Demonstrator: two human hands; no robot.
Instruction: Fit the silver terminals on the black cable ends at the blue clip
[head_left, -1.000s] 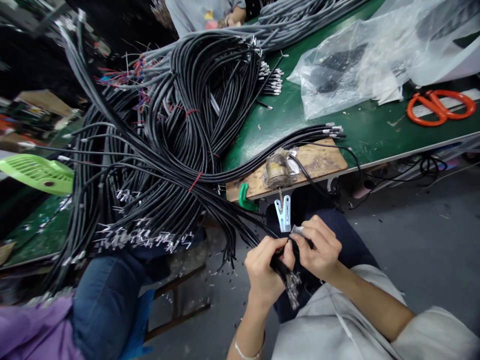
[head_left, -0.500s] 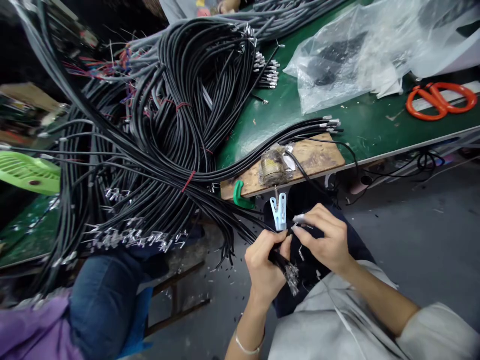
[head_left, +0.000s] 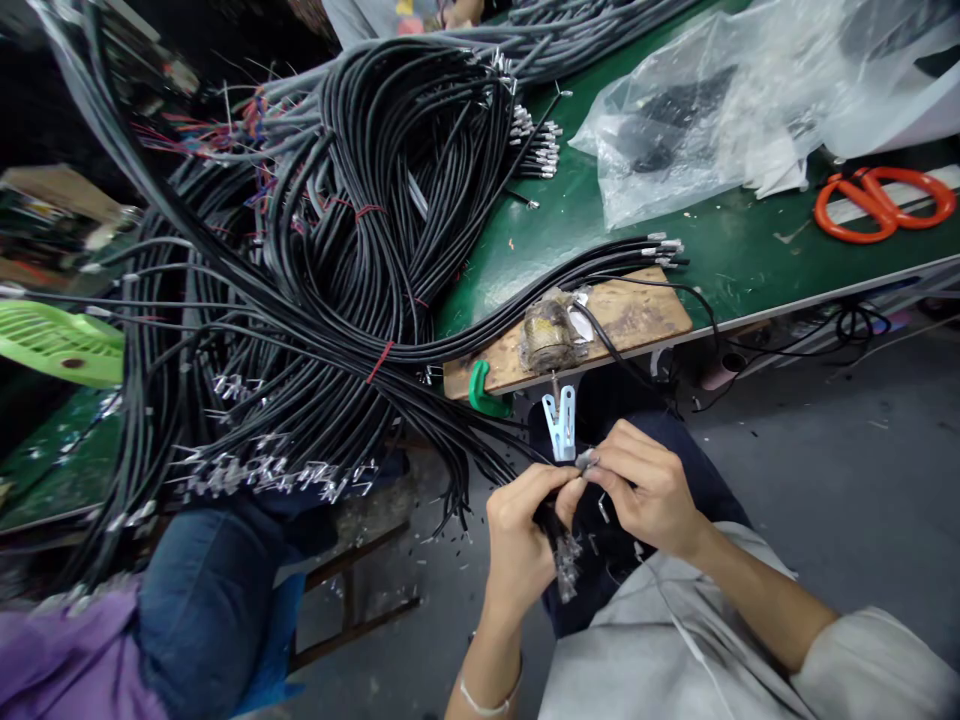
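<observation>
My left hand is closed around a bunch of black cables, whose frayed, silvery ends poke out below the palm. Between its thumb and forefinger one cable end is pinched. My right hand pinches at the tip of that same cable, and the fingertips of both hands nearly meet. What exactly lies under the right fingertips is too small to tell. Just above hangs a light blue clothespin, attached to the shaft of a small plastic-wrapped motor on a wooden board.
A green clamp grips the board at the table edge. Large bundles of black cables cover the left of the green table. Orange-handled scissors and a clear plastic bag lie right. A seated person's leg is at lower left.
My right fingertips have closed in on the cable end at the left hand's fingers. The cable ends hanging from my left hand have swung slightly left.
</observation>
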